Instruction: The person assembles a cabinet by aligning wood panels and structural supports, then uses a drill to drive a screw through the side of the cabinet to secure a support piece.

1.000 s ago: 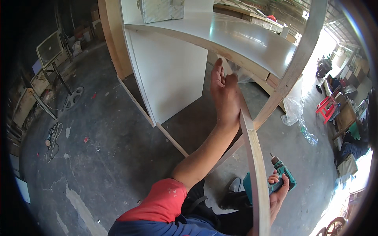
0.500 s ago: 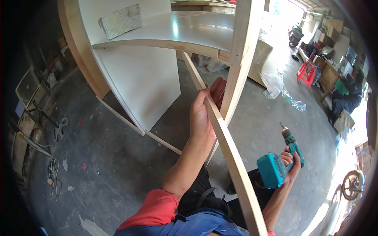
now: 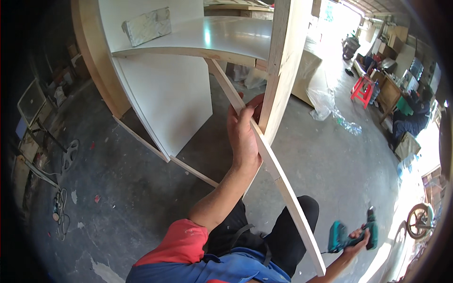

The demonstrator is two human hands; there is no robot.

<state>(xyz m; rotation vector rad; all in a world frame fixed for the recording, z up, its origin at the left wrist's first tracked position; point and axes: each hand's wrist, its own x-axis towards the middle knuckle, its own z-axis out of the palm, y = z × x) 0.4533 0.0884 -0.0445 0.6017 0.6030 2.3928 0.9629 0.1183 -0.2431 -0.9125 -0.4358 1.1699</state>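
My left hand [image 3: 243, 129] is closed around a long, thin wooden strip [image 3: 283, 184], close to a pale wooden post [image 3: 282, 70]. The strip slants from beneath the white shelf [image 3: 226, 35] down toward my right knee, and its near end is free. Off to the lower right, my right hand [image 3: 360, 239] grips a teal and black cordless drill [image 3: 372, 231] by its handle. The drill points away from me, well apart from the wood. A white panel [image 3: 165, 99] stands below the shelf, joined to the wooden frame.
A wrapped whitish block [image 3: 147, 27] lies on the shelf. Thin wooden rails [image 3: 193, 170] run along the frame's bottom. Clear plastic sheeting [image 3: 323, 106] lies on the concrete floor, and a red stool [image 3: 362, 89] stands farther right. A person [image 3: 413, 118] sits at the far right.
My right hand has carried the drill down and to the right. The strip's near end has shifted right and come fully into view, while my left hand keeps hold of it.
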